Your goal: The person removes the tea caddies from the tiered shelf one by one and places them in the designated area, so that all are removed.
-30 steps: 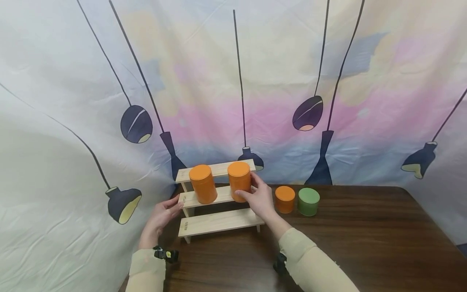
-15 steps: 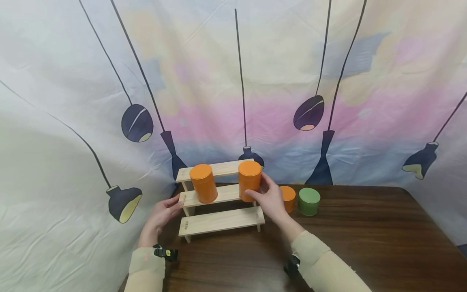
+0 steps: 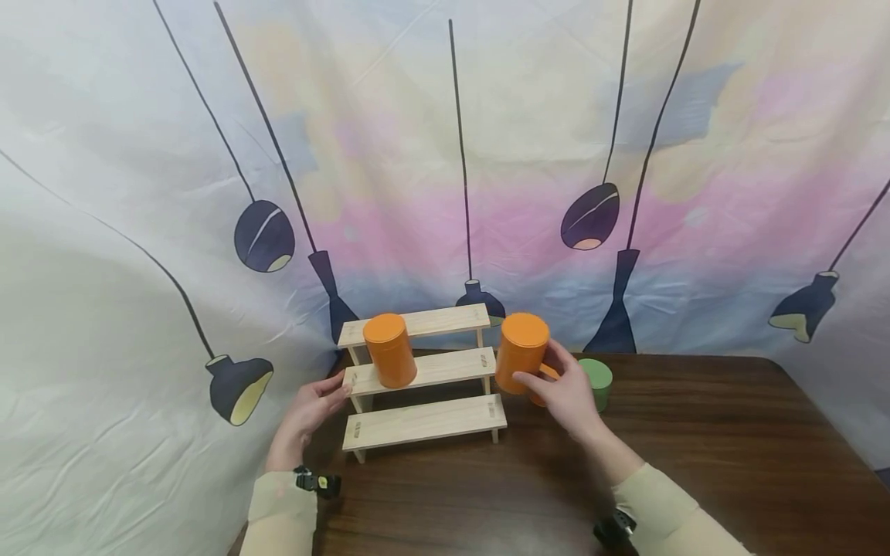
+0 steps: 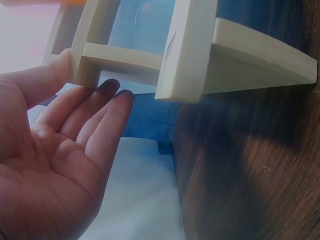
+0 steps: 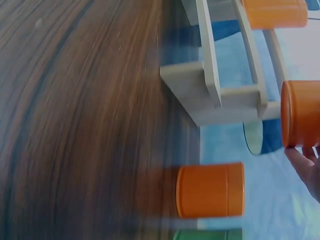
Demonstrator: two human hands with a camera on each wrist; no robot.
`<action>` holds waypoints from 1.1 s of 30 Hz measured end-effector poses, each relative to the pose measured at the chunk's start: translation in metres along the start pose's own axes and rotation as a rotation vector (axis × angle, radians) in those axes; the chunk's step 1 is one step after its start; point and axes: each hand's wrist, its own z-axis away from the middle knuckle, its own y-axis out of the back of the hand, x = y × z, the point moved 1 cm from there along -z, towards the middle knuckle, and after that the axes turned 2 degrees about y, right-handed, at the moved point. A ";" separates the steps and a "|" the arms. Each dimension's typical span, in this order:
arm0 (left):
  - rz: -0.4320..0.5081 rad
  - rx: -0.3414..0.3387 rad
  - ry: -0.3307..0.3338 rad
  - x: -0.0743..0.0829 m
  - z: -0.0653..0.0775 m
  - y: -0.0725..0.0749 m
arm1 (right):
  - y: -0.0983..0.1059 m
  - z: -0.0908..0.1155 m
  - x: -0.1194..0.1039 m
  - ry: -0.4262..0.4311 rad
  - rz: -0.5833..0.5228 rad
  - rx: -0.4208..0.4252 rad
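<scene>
A three-step wooden display stand [image 3: 431, 423] rests on the table. My left hand [image 3: 314, 411] pinches the left end of its middle step, thumb above and fingers beneath, as the left wrist view shows. A tall orange canister [image 3: 391, 354] stands on that step toward the left. My right hand [image 3: 572, 395] grips a second tall orange canister [image 3: 520, 351], held upright just past the stand's right end. In the right wrist view this held canister [image 5: 302, 114] is raised above the tabletop, with fingertips at its side.
A short orange tin [image 5: 210, 190] stands on the table, mostly hidden behind the right hand in the head view. Beside it is a short green tin [image 3: 598, 378]. The dark wooden table [image 3: 709, 448] meets a lamp-print curtain [image 3: 528, 170] at the back.
My right hand has lifted the tall orange canister off the middle step and carried it right, past the stand's end. The left hand stays at the stand's left end.
</scene>
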 end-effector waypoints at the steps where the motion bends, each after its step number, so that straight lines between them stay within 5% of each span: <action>1: 0.002 0.002 0.001 0.000 0.000 0.000 | 0.006 0.002 0.000 -0.004 0.007 0.007; 13: -0.003 0.005 0.005 -0.003 0.000 0.001 | 0.073 0.028 0.003 -0.002 0.084 0.133; 33: 0.009 0.003 0.028 -0.003 -0.005 0.003 | 0.151 0.054 0.022 -0.164 0.308 0.282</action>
